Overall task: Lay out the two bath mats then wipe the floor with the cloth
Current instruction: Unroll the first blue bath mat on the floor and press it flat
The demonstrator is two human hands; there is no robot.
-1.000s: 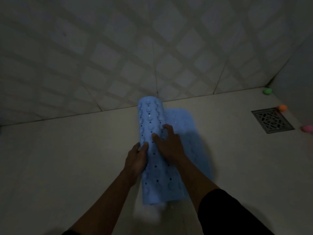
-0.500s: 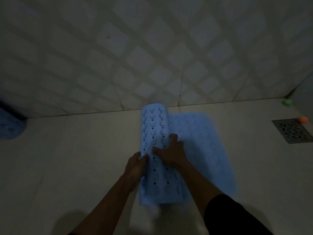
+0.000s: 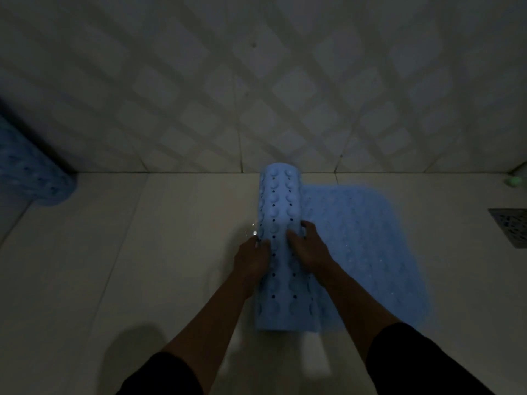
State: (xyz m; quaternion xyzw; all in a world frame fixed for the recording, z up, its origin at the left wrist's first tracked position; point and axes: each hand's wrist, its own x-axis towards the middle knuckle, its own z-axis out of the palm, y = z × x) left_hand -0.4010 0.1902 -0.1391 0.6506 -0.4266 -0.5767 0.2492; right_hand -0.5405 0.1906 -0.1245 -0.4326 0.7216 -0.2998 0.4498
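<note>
Head view of a dim tiled bathroom. A light blue bath mat (image 3: 281, 223), partly unrolled, lies on the floor (image 3: 142, 252); its rolled part, studded with suction cups and small holes, runs away from the camera to the foot of the wall (image 3: 256, 81), while the flat part spreads to the right. The left hand (image 3: 251, 259) presses the left flank of the roll and the right hand (image 3: 309, 248) rests on top with fingers curled over it; the hands sit close together, both in contact with the roll. A second blue mat (image 3: 31, 178), rolled, lies at far left. A floor drain (image 3: 510, 223) and a small green object (image 3: 513, 182) sit at right
</note>
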